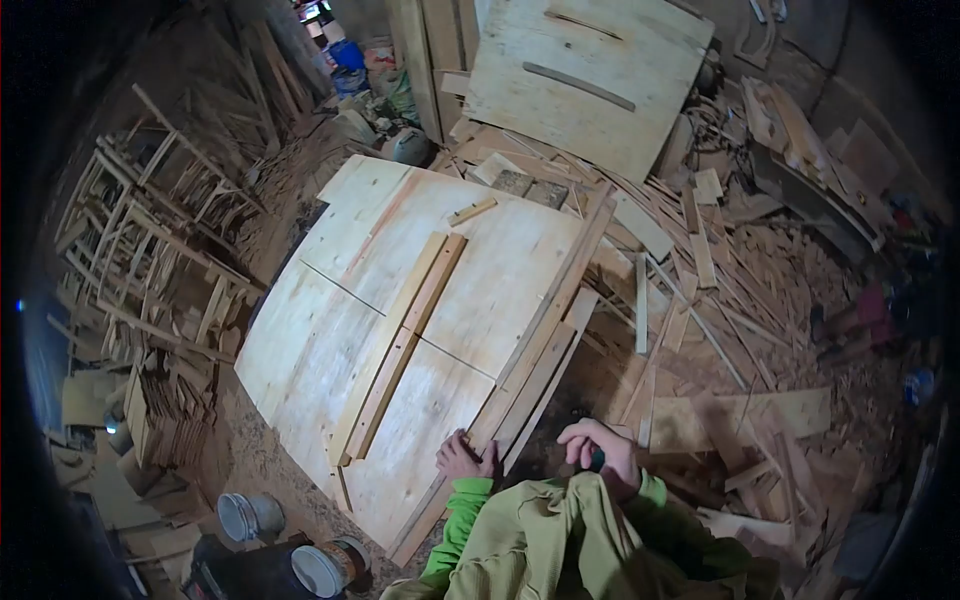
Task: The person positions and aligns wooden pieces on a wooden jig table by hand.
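Observation:
A large plywood panel point(335, 300) lies in front of me, with a long wooden strip point(540, 345) along its near right edge. My left hand point(466, 458) grips this strip, its fingers on the panel side and its thumb on the outer side. To the right, beyond the edge, my right hand point(605, 455) is closed around something dark, mostly hidden by the fingers. Two long wooden battens point(400, 345) lie side by side across the middle of the panel, and a short wood piece point(472, 211) rests near its far side.
Another plywood panel point(590, 75) stands at the back with a dark strip on it. Wood offcuts point(700, 260) cover the floor at right. Stacked wooden frames point(140, 230) fill the left side. Two buckets point(250, 515) stand at lower left. A person's legs point(850, 325) show at far right.

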Demonstrator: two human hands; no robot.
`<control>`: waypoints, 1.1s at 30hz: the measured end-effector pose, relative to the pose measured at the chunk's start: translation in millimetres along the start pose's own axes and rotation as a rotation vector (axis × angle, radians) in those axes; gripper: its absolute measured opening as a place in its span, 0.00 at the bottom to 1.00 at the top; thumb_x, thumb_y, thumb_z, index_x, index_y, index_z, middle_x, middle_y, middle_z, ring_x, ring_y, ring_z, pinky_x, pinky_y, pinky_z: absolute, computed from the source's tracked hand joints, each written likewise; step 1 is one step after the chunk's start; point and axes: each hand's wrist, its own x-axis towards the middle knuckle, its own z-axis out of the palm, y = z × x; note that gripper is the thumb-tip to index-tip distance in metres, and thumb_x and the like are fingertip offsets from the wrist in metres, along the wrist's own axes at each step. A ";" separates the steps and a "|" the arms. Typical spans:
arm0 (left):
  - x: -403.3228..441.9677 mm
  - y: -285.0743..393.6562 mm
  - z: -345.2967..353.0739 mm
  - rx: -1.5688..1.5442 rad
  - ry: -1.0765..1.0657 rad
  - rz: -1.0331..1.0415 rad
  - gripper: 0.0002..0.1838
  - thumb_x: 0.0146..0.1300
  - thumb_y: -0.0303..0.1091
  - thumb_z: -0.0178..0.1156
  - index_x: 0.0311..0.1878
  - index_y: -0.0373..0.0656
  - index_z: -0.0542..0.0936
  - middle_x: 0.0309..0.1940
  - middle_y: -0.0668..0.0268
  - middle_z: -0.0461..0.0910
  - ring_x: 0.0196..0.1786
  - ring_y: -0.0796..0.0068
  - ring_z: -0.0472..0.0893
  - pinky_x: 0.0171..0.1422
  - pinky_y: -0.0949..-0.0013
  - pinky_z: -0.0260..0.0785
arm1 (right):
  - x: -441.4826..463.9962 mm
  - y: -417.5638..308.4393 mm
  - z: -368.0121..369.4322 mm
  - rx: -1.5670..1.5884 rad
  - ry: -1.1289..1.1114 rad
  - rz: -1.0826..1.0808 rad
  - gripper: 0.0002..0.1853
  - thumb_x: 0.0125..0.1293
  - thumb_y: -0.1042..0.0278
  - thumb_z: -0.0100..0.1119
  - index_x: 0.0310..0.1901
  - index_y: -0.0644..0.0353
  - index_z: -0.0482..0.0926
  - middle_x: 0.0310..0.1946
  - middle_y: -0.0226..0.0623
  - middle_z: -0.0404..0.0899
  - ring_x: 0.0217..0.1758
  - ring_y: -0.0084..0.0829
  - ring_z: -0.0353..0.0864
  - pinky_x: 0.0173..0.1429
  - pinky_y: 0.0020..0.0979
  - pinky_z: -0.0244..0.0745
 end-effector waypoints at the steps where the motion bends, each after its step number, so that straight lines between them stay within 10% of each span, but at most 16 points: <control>1: 0.6 2.5 3.9 0.016 0.026 -0.009 0.42 0.55 0.63 0.74 0.67 0.47 0.76 0.60 0.53 0.76 0.64 0.46 0.72 0.71 0.42 0.60 | 3.0 13.8 -13.3 0.024 -0.031 -0.020 0.31 0.57 0.43 0.79 0.50 0.63 0.82 0.30 0.31 0.80 0.27 0.23 0.73 0.33 0.27 0.69; 11: -4.7 13.5 7.9 0.074 0.165 -0.046 0.27 0.61 0.50 0.71 0.56 0.42 0.80 0.52 0.50 0.76 0.58 0.45 0.74 0.65 0.44 0.67 | 43.2 108.9 -48.2 -0.318 -0.085 0.230 0.17 0.67 0.59 0.76 0.48 0.60 0.82 0.26 0.34 0.82 0.27 0.31 0.83 0.34 0.32 0.79; 15: -6.5 6.5 15.8 0.064 0.264 -0.059 0.20 0.65 0.44 0.68 0.54 0.40 0.80 0.51 0.49 0.76 0.56 0.44 0.74 0.63 0.44 0.67 | 62.3 178.2 -35.0 -0.468 -0.162 0.052 0.21 0.69 0.53 0.72 0.53 0.61 0.81 0.53 0.48 0.83 0.51 0.43 0.86 0.55 0.42 0.81; 16: -6.4 5.2 16.8 0.084 0.245 -0.064 0.21 0.66 0.44 0.67 0.53 0.38 0.80 0.51 0.49 0.76 0.54 0.44 0.73 0.62 0.44 0.66 | 68.5 183.5 -31.3 -0.429 -0.248 0.190 0.26 0.68 0.49 0.71 0.58 0.61 0.79 0.69 0.51 0.73 0.68 0.47 0.77 0.72 0.49 0.69; 22: -6.3 3.6 20.2 0.096 0.285 -0.097 0.23 0.64 0.45 0.69 0.51 0.36 0.80 0.49 0.49 0.76 0.52 0.46 0.74 0.60 0.46 0.67 | 112.6 218.5 9.4 -0.850 -0.272 -0.123 0.44 0.64 0.39 0.70 0.72 0.63 0.70 0.81 0.50 0.59 0.87 0.51 0.51 0.83 0.67 0.42; 33: -3.3 7.1 15.4 0.080 0.310 -0.116 0.18 0.63 0.43 0.70 0.47 0.40 0.82 0.44 0.52 0.77 0.50 0.48 0.74 0.56 0.48 0.69 | 109.3 279.0 27.0 -0.883 -0.193 -0.232 0.45 0.64 0.40 0.67 0.75 0.62 0.67 0.83 0.47 0.59 0.88 0.46 0.51 0.82 0.66 0.43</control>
